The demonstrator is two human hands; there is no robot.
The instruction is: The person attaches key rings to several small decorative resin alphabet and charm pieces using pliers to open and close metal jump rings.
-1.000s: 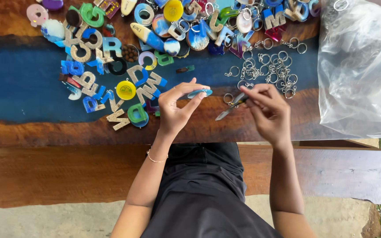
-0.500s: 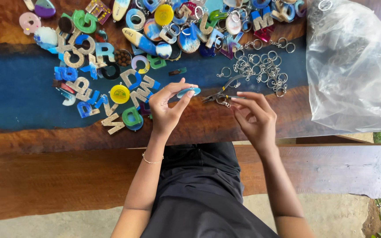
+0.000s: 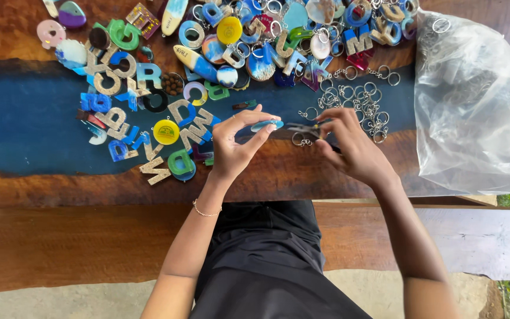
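My left hand point(image 3: 236, 145) pinches a small flat blue pendant point(image 3: 267, 125) edge-on between thumb and fingertips, just above the table. My right hand point(image 3: 349, 147) grips small pliers point(image 3: 303, 127) whose tips point left and meet the pendant's end. A metal ring with a short chain point(image 3: 300, 140) lies just below the pliers. Both hands hover over the wooden front strip of the table point(image 3: 90, 183), near its middle.
Several colourful resin letters and shapes point(image 3: 143, 112) lie spread over the blue centre of the table. Loose key rings with chains point(image 3: 358, 97) lie behind my right hand. A clear plastic bag point(image 3: 473, 112) sits at the right. A wooden bench point(image 3: 60, 248) is below.
Both hands have moved up and slightly apart on the table; the pliers now point at the pendant's end instead of hanging below my right hand. The camera view has shifted.
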